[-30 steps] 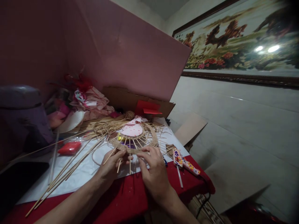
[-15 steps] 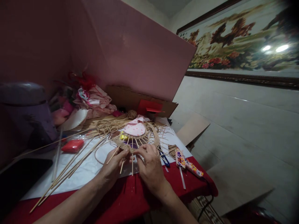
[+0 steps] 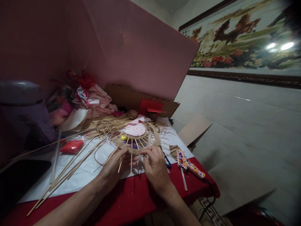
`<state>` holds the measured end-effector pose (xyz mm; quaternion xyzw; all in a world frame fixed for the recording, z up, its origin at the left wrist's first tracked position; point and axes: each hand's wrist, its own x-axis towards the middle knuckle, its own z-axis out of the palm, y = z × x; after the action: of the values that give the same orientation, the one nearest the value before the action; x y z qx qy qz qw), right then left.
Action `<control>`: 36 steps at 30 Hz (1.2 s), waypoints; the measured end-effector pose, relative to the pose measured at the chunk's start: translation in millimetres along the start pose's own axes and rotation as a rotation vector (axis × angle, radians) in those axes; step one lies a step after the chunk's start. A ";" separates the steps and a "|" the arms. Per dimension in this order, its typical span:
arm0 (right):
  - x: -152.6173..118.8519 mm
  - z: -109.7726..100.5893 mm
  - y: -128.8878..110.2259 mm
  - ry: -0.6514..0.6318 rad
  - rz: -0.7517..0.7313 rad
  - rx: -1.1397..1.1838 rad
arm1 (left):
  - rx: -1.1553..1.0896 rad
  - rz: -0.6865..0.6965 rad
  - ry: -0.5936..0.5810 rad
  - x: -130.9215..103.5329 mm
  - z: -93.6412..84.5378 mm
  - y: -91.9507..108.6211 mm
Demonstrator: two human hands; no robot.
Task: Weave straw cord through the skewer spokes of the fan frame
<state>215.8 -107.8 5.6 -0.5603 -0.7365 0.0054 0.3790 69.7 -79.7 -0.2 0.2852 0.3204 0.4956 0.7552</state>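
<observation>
Drawing back to the right from my left thumb, my right fingers (image 3: 150, 151) leave more of the woven frame's (image 3: 134, 151) near rim showing between my hands than half a second ago, when they were bent in close to it. My left fingers (image 3: 121, 153) stay at almost the same spot, pinching the near rim left of its middle. The view has shifted only slightly.

The frame lies just beyond both sets of fingers, its band and thin spokes spreading away to the far side. My left fingers are clamped on it; my right ones are bent against the near rim, right of the middle, though I can't tell whether they pinch a strand there. A spoke end (image 3: 131, 164) sticks out towards me between my hands. The dotted cloth (image 3: 135, 129) covers the frame's centre, well clear of my fingertips.

Over on the right of the bench (image 3: 124, 201), near my right hand, are the blue-handled scissors (image 3: 167, 162), and further right the flowered glue gun (image 3: 194, 169). To the left, long sticks (image 3: 50, 188) cross the white sheet (image 3: 82, 180), with a red packet (image 3: 71, 146) farther back.
</observation>
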 end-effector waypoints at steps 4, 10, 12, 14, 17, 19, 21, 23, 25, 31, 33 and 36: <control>-2.3 0.1 -1.3 -0.003 -0.007 -0.036 | 0.002 0.011 0.032 -0.1 1.3 0.2; -3.2 -1.9 0.3 0.010 -0.011 -0.014 | -0.001 0.018 0.093 1.7 2.5 -0.1; -3.3 -1.6 2.0 0.029 -0.010 0.007 | 0.013 0.019 0.085 2.5 0.9 -0.8; -3.0 -1.2 3.2 0.046 -0.005 0.015 | 0.023 0.020 0.074 2.9 -0.8 -1.4; -2.1 -1.0 3.1 0.029 -0.003 -0.002 | 0.029 0.018 0.064 2.7 -1.3 -1.7; -1.5 -1.2 2.0 0.009 -0.009 -0.025 | 0.032 0.024 0.065 2.3 -0.8 -1.4; -1.2 -1.5 0.9 -0.003 -0.012 -0.044 | 0.033 0.036 0.068 2.1 -0.7 -1.1; -1.3 -1.5 0.1 -0.008 -0.009 -0.055 | 0.034 0.037 0.051 1.9 -1.6 -1.3; -1.9 -1.0 -0.2 -0.010 0.000 -0.057 | 0.041 0.023 0.000 1.7 -2.9 -1.9; -4.6 2.2 0.8 -0.015 0.003 -0.028 | 0.018 0.026 -0.115 0.1 -2.0 -3.4; -4.8 2.7 1.4 0.003 0.002 -0.026 | 0.016 0.006 -0.148 -0.7 -0.7 -3.5; -4.7 2.2 2.2 0.008 -0.006 -0.029 | -0.003 -0.011 -0.176 -0.9 -0.7 -4.0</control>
<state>216.7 -110.0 0.5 -0.5635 -0.7368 -0.0089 0.3736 71.1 -81.8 -3.4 0.3245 0.2537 0.4650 0.7837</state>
